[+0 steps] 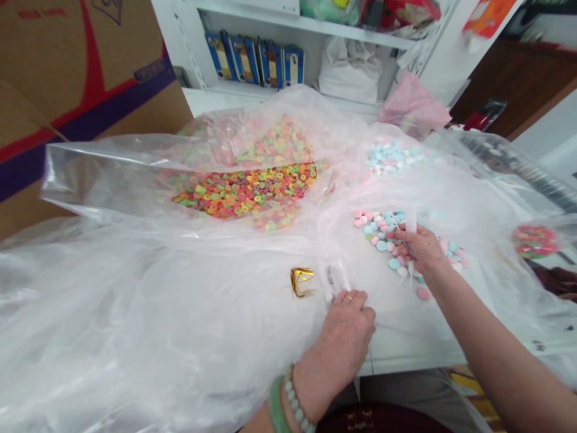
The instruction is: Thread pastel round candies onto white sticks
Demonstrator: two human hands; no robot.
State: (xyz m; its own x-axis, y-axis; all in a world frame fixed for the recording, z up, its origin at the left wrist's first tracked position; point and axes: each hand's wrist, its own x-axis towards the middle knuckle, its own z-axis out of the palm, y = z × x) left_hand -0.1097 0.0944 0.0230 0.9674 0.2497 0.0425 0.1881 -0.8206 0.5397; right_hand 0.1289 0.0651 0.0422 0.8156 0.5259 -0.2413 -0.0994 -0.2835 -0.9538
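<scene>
2 hands logged | L hand (347,337) gripped clear plastic bag (336,279) | R hand (419,249) half-closed, grip unclear, on pastel round candies (383,240) | gold foil twist tie (301,281) nr L hand

White table (408,355) w/ big clear poly bags (135,313) spread on top. Pastel candies (383,237) & gold twist ties (301,281) lie on the plastic.

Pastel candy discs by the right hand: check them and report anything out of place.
One pink disc lies apart, below the main pastel pile by the right hand, alone on the clear plastic sheet. Its separation makes it look like a stray.
</scene>
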